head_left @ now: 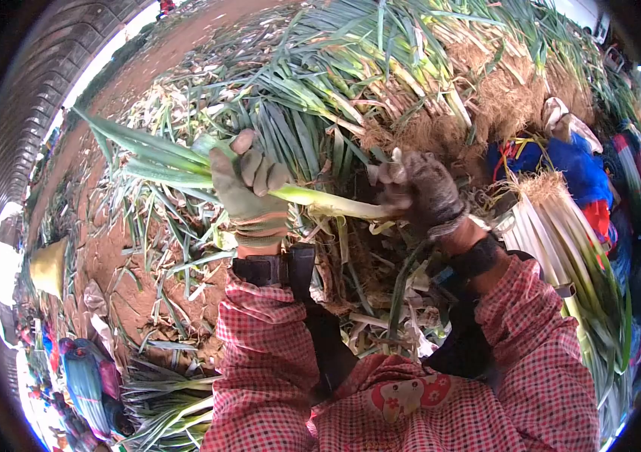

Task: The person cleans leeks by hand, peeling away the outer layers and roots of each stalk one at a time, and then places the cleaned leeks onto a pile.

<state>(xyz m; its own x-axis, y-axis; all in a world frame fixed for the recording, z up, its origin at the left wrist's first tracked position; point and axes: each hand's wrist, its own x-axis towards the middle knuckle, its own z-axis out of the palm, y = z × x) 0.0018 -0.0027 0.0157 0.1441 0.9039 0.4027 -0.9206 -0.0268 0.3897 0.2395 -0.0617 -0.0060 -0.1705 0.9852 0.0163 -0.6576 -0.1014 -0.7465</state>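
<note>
A long green onion [309,197] lies roughly level across the middle of the head view, its green leaves to the left and its white end to the right. My gloved left hand [249,181] is wrapped round it where the leaves meet the stalk. At the white end, my right hand [420,188], in a dirty dark glove, has its fingers curled at the tip. Whether roots remain there is hidden by the fingers. Below both hands, leaf scraps [369,264] cover the ground.
A large pile of rooted onions [403,75] spans the top. White-stalked onions [561,233] lie at the right, beside blue cloth [569,169]. More onions [173,407] lie lower left, near a yellow container [49,267]. Peeled leaves litter the soil [113,241].
</note>
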